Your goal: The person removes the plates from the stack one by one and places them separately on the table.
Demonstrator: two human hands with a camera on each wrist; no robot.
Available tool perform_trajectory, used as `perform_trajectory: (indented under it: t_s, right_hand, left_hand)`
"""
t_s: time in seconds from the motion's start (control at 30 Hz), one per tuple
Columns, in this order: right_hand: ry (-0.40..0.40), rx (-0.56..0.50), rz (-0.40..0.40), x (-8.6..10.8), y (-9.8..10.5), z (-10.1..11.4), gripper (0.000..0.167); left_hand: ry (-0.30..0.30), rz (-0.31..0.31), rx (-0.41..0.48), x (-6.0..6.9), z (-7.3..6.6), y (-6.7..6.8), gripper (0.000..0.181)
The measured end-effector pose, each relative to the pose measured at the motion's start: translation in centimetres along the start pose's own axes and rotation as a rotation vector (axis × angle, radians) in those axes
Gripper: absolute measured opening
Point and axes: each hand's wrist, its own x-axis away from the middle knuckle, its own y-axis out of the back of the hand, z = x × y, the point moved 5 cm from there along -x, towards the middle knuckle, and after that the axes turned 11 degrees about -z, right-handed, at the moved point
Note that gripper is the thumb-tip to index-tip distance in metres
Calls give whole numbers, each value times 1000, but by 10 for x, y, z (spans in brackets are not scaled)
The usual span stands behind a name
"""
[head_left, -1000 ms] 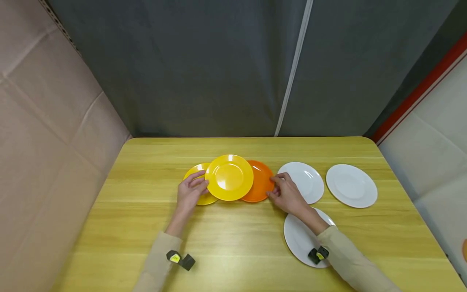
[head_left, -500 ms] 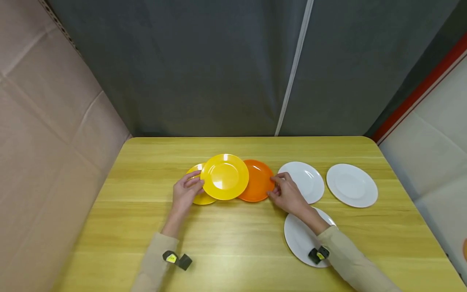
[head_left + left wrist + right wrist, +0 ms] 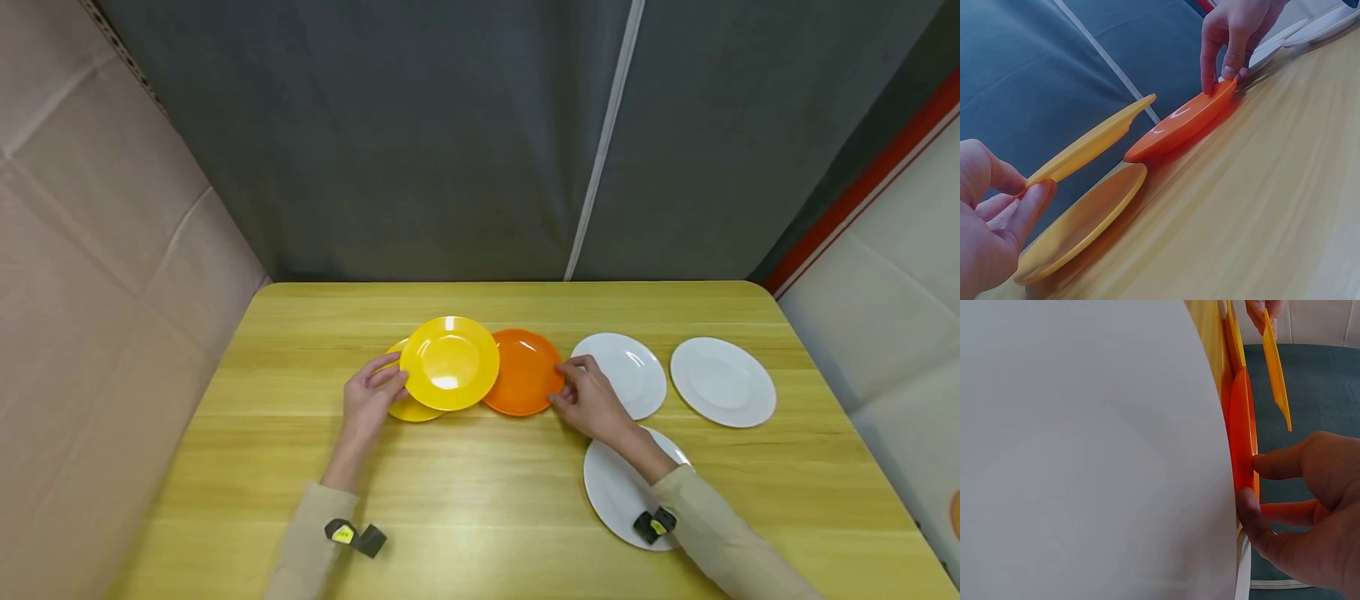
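Observation:
My left hand pinches the left rim of a yellow plate between thumb and fingers. In the left wrist view this plate is raised and tilted above a second yellow plate, which lies on the table. From the head, the second plate is mostly covered by the raised one. To their right is an orange plate. Thumb and fingers of my right hand hold its right rim. The right wrist view shows the fingertips at the edge of the orange plate.
Two white plates, one nearer and one farther right, lie on the wooden table. A third white plate sits beneath my right forearm. A grey curtain hangs behind the table.
My left hand has carried the raised yellow plate leftward, uncovering more of the orange plate and covering more of the lower yellow one. My right hand has stayed at the orange rim.

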Motion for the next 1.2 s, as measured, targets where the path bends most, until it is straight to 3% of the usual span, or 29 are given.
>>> perform_trajectory:
  t_s: [0.23,0.63,1.0,1.2]
  right_hand:
    - [6,0,-4,0,-1,-1,48]
    - [-3,7,2,0,1,1,48]
    - [-14,15,9,0,0,-1,49]
    - [3,21,-9,0,0,0,47]
  left_hand:
    - [20,-26,-8,-3,1,9,41]
    - [-8,-30,-11,-6,-3,24,43]
    - [-4,-96,-3,-9,-7,38,44]
    - [-3,-91,4,-9,-9,47,47]
